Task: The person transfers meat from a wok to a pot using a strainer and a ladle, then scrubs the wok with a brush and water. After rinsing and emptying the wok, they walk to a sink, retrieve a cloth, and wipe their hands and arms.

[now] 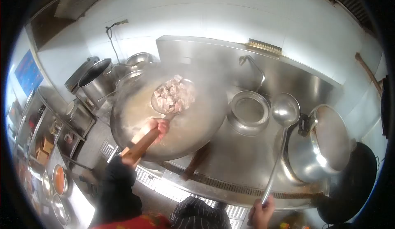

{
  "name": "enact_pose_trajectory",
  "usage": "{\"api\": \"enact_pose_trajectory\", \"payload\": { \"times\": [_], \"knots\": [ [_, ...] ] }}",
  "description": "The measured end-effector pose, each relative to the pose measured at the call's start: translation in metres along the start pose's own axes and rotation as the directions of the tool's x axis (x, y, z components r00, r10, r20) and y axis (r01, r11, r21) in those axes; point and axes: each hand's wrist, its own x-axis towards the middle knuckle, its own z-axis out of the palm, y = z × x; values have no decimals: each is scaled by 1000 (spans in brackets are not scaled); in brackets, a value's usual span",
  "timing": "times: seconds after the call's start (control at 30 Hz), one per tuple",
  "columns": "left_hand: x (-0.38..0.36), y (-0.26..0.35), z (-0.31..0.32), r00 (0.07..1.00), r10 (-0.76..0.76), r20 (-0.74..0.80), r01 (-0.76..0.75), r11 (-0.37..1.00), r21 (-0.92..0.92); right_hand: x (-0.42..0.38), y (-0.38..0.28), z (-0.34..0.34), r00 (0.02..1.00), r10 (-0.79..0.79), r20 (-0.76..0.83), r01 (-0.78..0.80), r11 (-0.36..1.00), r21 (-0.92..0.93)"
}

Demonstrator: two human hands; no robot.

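My left hand (158, 127) is closed around the wooden handle of a skimmer (142, 145), whose handle runs back along my forearm. Pale chunks of meat (175, 95) fill its round bowl, which is over the large dark wok (116, 126). Cloudy liquid (195, 128) lies in the wok, and steam blurs its far side. At the front edge of the stove, my right hand (263, 212) grips the long metal handle of a ladle (286, 110). The ladle's shiny bowl extends away from me, over the steel stove top.
Right of the wok stand a round metal pot (249, 126) under a tap (261, 74) and a big stockpot (306, 159). A black wok (349, 185) leans at far right. A wooden handle (195, 163) juts over the front edge. Tall pots (98, 85) stand left.
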Motion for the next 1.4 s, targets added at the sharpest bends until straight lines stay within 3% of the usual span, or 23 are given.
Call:
{"api": "enact_pose_trajectory", "payload": {
  "times": [0.03, 0.13, 0.17, 0.27, 0.33, 0.43, 0.53, 0.73, 0.77, 0.83, 0.87, 1.0, 1.07, 1.1, 1.17, 1.3, 1.37, 1.4],
  "knots": [
    [-14, -2, -5, 999, 29, -14, -27, 991, 132, 2, 0, 2, 1000, 0, 16, 0, 1000, -2],
    [-59, -32, 4, 990, 104, -95, -88, 984, 153, 8, 0, 12, 996, -58, 61, 61, 997, -55],
    [-66, -44, 2, 970, 190, -152, -143, 950, 276, 11, -3, 15, 996, -40, 79, 41, 999, -16],
    [-76, -53, -11, 960, 236, -150, -178, 929, 324, 16, -7, 22, 990, -33, 135, 35, 999, -8],
    [-81, -63, 1, 924, 335, -186, -216, 856, 470, 16, -8, 23, 985, -50, 166, 55, 998, -28],
    [-90, -80, 7, 909, 371, -191, -213, 806, 553, 13, -18, 23, 983, 59, 171, -67, 997, 41],
    [-99, -102, 26, 922, 336, -192, -157, 779, 606, 7, -39, 16, 990, 98, 101, -102, 994, 26],
    [-77, -180, 112, 981, 178, -78, -75, 715, 695, 29, -54, -55, 989, -34, -142, 24, 997, -76],
    [-66, -194, 129, 990, 133, -42, -64, 702, 710, 29, -71, -64, 986, -2, -168, 3, 1000, 9],
    [-39, -220, 161, 996, 87, 37, -85, 649, 756, 40, -107, -84, 983, -4, -185, 9, 1000, 26],
    [-86, -214, 146, 991, 125, 50, -119, 643, 756, 5, -131, -65, 991, 7, -133, -1, 999, 47],
    [-3, -290, 214, 976, 3, 218, -182, 559, 809, 41, -182, -125, 977, -1, -214, 10, 999, 40],
    [32, -328, 224, 932, -16, 362, -318, 442, 839, 48, -192, -148, 971, -3, -238, 8, 1000, 23],
    [60, -344, 222, 931, -38, 363, -311, 437, 844, 63, -185, -155, 971, 25, -238, -16, 999, 42],
    [94, -377, 217, 894, -27, 448, -428, 249, 869, 72, -182, -166, 965, 40, -258, -27, 998, 54],
    [147, -432, 192, 897, 63, 438, -442, 179, 879, 74, -169, -177, 940, 103, -325, -68, 991, 117],
    [172, -442, 171, 721, 120, 682, -647, -234, 725, 63, -165, -185, 922, 98, -375, -139, 987, -83],
    [162, -445, 176, 730, 124, 672, -641, -216, 736, 53, -161, -197, 935, 133, -328, -195, 967, -166]
  ]
}}
